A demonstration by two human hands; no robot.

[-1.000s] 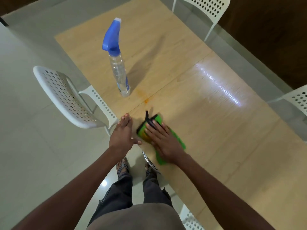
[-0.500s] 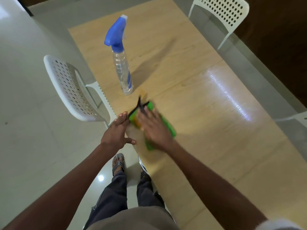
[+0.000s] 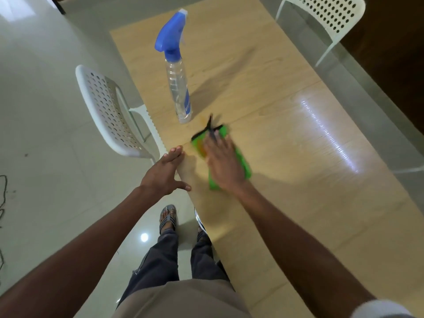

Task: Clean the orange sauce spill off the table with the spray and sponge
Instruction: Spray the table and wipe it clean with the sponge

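Observation:
My right hand (image 3: 223,160) lies flat with straight fingers on a green sponge (image 3: 243,165) that has a black loop at its far end, pressing it onto the wooden table (image 3: 286,157). The hand and sponge are blurred. A faint orange sauce smear (image 3: 203,120) shows just beyond the sponge, beside the base of a clear spray bottle (image 3: 177,88) with a blue trigger head, which stands upright. My left hand (image 3: 165,174) rests open on the table's left edge, fingers straight, holding nothing.
A white perforated chair (image 3: 110,113) stands against the table's left edge beside my left hand. Another white chair (image 3: 330,17) is at the far right corner. My legs and sandalled feet stand on the tiled floor (image 3: 46,134) by the edge.
My right hand has pushed the sponge away from me along the table, over the orange smear and closer to the bottle. My left hand has stayed on the table edge.

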